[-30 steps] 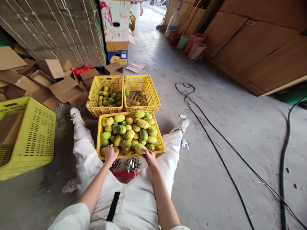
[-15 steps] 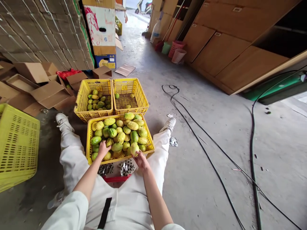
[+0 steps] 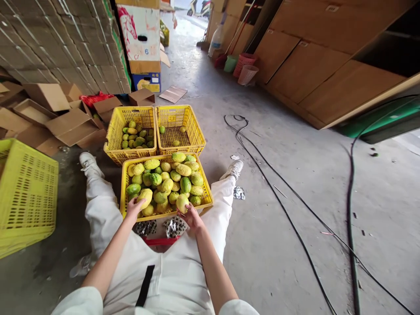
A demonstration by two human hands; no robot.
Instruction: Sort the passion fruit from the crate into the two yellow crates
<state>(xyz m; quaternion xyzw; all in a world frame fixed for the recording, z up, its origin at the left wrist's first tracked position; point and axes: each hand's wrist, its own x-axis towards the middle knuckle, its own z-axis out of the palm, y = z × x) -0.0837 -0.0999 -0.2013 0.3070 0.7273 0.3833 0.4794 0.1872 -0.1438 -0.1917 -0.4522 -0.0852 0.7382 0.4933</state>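
Observation:
I sit on the floor with my legs spread around a yellow crate (image 3: pixel 208 195) heaped with green-yellow fruit. My left hand (image 3: pixel 134 209) grips a yellowish fruit (image 3: pixel 145 196) at the crate's near left corner. At the near right edge my right hand (image 3: pixel 190 217) holds another pale fruit (image 3: pixel 182 202), lifted just above the pile. Two more yellow crates stand behind it. The left rear crate (image 3: pixel 113 136) holds several small fruits, and the right rear crate (image 3: pixel 196 131) holds only three.
A red basket (image 3: pixel 160 241) with silvery wrappers lies between my thighs. A large yellow crate (image 3: pixel 28 192) stands at left, with cardboard boxes (image 3: pixel 67 124) behind. Black cables (image 3: pixel 292 192) run across the concrete floor on the right. Wooden panels (image 3: pixel 328 65) lean at the far right.
Both hands have closed on fruit and pulled them back toward the crate's near edge. The left hand's fruit has come up out of the pile. My view swung right, then slightly back.

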